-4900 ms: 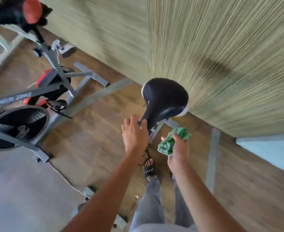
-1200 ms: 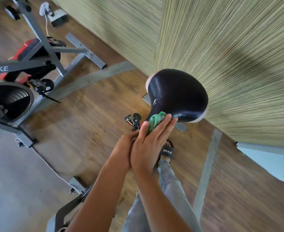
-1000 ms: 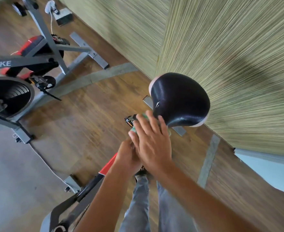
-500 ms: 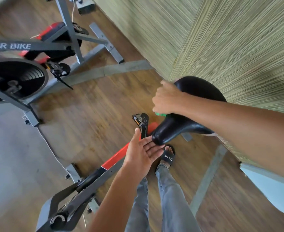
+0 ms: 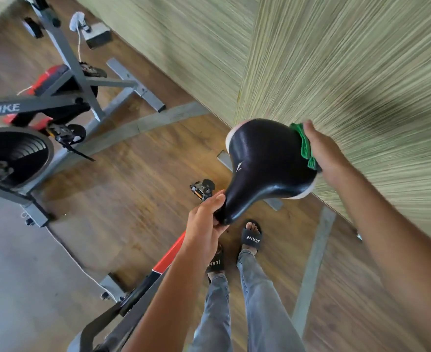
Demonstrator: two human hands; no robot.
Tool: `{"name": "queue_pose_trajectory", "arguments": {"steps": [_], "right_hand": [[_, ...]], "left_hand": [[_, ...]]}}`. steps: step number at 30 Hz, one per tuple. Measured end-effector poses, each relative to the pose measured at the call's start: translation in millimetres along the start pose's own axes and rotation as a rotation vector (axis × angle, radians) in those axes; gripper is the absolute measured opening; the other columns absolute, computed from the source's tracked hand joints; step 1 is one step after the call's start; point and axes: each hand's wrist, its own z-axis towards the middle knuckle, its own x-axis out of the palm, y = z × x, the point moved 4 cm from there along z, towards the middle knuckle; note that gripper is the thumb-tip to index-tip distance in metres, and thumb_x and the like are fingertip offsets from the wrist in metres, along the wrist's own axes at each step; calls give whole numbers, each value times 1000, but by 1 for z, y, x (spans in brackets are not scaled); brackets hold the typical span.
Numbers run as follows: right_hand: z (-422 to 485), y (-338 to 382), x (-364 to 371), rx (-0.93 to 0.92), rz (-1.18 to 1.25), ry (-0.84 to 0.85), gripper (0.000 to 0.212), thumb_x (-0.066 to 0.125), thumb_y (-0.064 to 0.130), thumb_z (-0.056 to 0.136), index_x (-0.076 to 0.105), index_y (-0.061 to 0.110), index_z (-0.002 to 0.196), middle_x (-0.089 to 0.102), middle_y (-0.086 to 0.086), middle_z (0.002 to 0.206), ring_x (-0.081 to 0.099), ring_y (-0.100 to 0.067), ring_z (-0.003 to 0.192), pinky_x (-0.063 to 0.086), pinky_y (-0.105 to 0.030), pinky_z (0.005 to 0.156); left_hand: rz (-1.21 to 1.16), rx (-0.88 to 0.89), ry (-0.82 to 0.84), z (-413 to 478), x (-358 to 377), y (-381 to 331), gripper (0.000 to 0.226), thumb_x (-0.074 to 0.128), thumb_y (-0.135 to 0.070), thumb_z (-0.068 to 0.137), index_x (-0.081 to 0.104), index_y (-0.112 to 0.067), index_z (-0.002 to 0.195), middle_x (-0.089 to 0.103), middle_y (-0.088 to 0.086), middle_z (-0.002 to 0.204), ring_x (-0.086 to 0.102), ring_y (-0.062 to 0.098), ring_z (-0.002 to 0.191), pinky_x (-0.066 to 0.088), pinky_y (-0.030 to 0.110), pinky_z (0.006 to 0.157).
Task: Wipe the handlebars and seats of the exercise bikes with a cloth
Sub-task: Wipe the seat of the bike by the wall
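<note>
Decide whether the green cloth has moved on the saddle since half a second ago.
Yes. The green cloth, held by the right hand, crossed the black saddle from the side facing the other bike to its wide end beside the wall.

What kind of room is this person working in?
Probably a small gym or workout room: a black bike seat with a green cloth pressed to it, and a second exercise bike lettered BIKE, with a flywheel.
</note>
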Motion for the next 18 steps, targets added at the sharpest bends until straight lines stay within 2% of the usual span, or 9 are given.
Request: {"name": "queue_pose_trajectory", "arguments": {"steps": [2, 3, 5, 7, 10, 11, 13, 15, 18], "right_hand": [[-7, -25, 6, -26, 151, -153, 65, 28, 67, 99, 60, 18, 127, 65, -5, 116, 60, -25, 108, 46, -39, 95], [-12, -34, 11, -84, 126, -278, 64, 25, 62, 101, 58, 15, 130, 63, -9, 123, 59, -30, 114, 44, -41, 98], [-33, -42, 31, -242, -55, -522, 60, 24, 52, 103, 50, 12, 138, 54, -13, 141, 48, -33, 131, 37, -41, 107], [-66, -39, 66, -365, -317, -629, 55, 28, 47, 105, 38, 20, 151, 32, -7, 160, 27, -30, 148, 23, -43, 119], [-111, -37, 128, -628, -557, -435, 50, 24, 42, 108, 34, 27, 154, 21, 1, 165, 10, -25, 154, 11, -46, 124], [-122, -40, 142, -738, -639, -359, 51, 20, 43, 108, 37, 28, 153, 24, 3, 164, 11, -24, 154, 10, -46, 123], [-135, -44, 152, -994, -856, -251, 50, 21, 44, 107, 46, 28, 148, 38, 4, 158, 22, -24, 151, 13, -46, 122], [-120, -40, 139, -1185, -982, -197, 45, 30, 43, 107, 55, 27, 141, 48, 4, 151, 34, -23, 146, 18, -46, 120], [-64, -1, 101, -1148, -966, -271, 38, 38, 39, 106, 62, 24, 132, 53, 1, 147, 45, -27, 138, 29, -50, 114]], "left_hand": [[-4, -9, 4, 2, -2, -1, 20, 60, -7, 92, 67, -2, 110, 70, 17, 114, 65, 28, 111, 53, 41, 93], [-6, -13, 5, 2, -3, -1, 24, 61, -7, 92, 66, -1, 114, 69, 19, 118, 64, 30, 115, 52, 42, 95], [-3, -13, 8, 2, -3, 1, 27, 60, -9, 92, 64, -1, 118, 67, 20, 121, 62, 32, 117, 50, 44, 99], [-10, -8, 13, 2, -3, 1, 26, 58, -10, 95, 64, -1, 118, 68, 19, 118, 64, 31, 112, 51, 42, 98], [-71, -16, 37, 4, -4, 2, 28, 49, -19, 101, 64, 0, 114, 68, 18, 103, 68, 24, 89, 58, 33, 79], [-102, -41, 49, 5, -6, 2, 32, 46, -24, 102, 65, -1, 114, 69, 18, 104, 69, 23, 89, 58, 31, 81], [-156, -86, 66, 7, -10, 3, 42, 40, -33, 103, 64, -2, 118, 68, 19, 113, 67, 26, 103, 50, 34, 97], [-166, -92, 54, 9, -13, 3, 41, 42, -35, 102, 64, -3, 115, 67, 17, 108, 65, 26, 99, 51, 35, 91], [-120, -95, 50, 9, -13, 3, 41, 45, -31, 101, 62, 0, 121, 68, 21, 116, 63, 34, 113, 49, 46, 99]]}}
